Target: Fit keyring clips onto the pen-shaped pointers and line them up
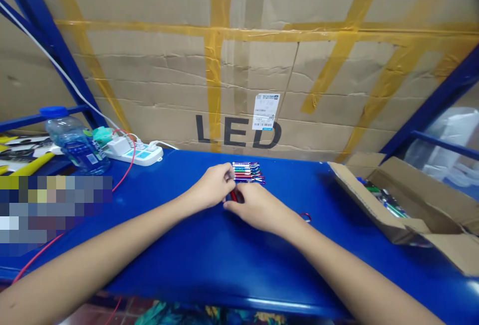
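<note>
A neat row of slim, shiny metal tubes in several colours, with clip-like ends point(247, 171), lies on the blue table point(179, 255) just beyond my hands. My right hand point(258, 206) is closed around a small red tube-like piece point(234, 195), mostly hidden by the fingers. Close against it, my left hand point(214, 184) has its fingers curled in at the left end of the row. Whatever its fingertips hold is hidden. Behind my right wrist, a small red loop-shaped piece point(306, 217) shows partly.
An open cardboard box point(374, 210) holding more coloured tubes stands at the right. To the left are a water bottle point(77, 140), a white power strip point(144, 155) and a red cable point(129, 165). A large taped carton point(160, 90) walls off the back.
</note>
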